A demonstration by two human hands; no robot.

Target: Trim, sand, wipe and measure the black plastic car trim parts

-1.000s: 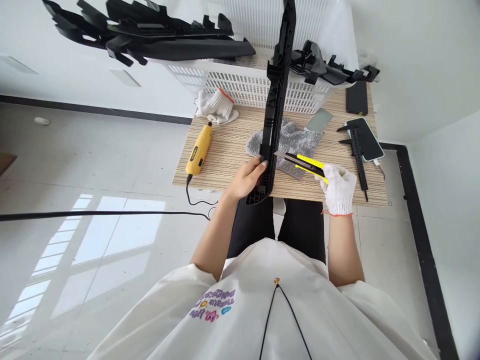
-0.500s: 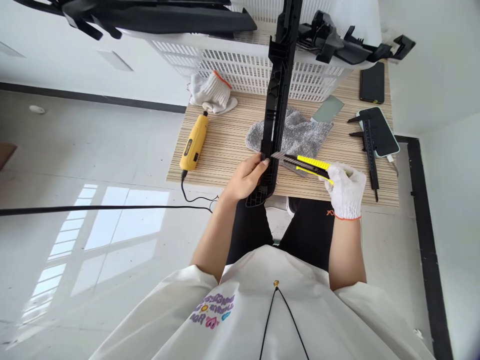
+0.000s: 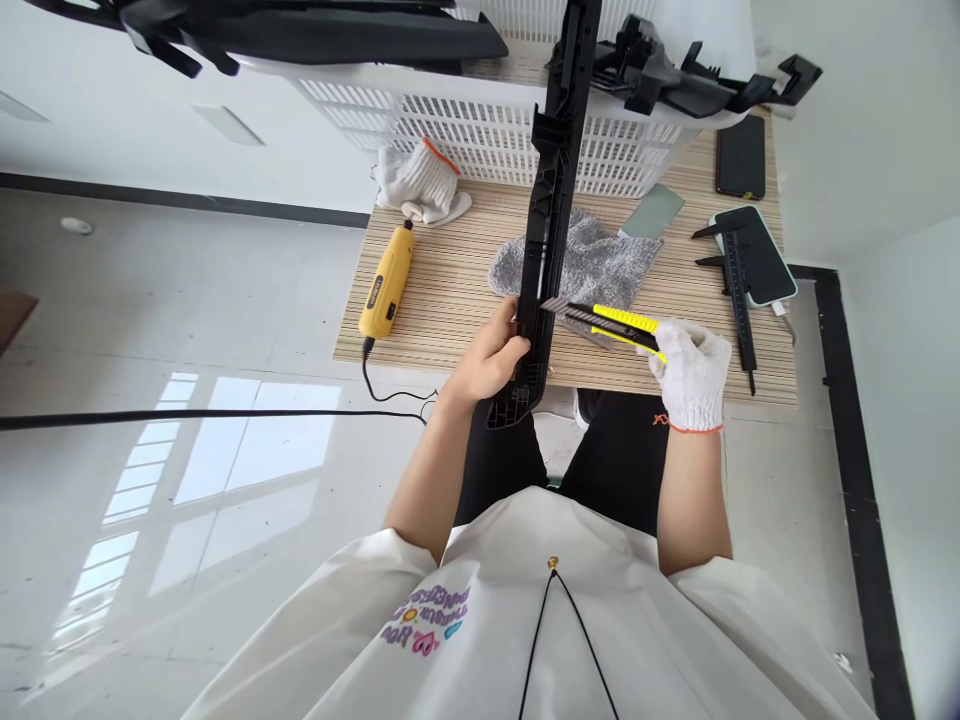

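My bare left hand (image 3: 491,358) is wrapped round the near end of a long black plastic trim part (image 3: 549,210), which runs away from me over the wooden table (image 3: 457,290) and across the white basket. My right hand (image 3: 691,372), in a white knit glove, grips a yellow utility knife (image 3: 609,324). The knife's extended blade tip touches the right edge of the black part just above my left fingers. Under the part lies a grey cloth (image 3: 592,262).
A white slotted basket (image 3: 480,125) with more black plastic parts stands at the table's back. A yellow rotary tool (image 3: 386,282) with a cord and a spare white glove (image 3: 420,185) lie left. A caliper (image 3: 739,290), two phones (image 3: 757,255) and a grey card lie right.
The view shifted slightly and the table came nearer. My left hand slid a little along the black part, and the knife blade moved in to touch its right edge.
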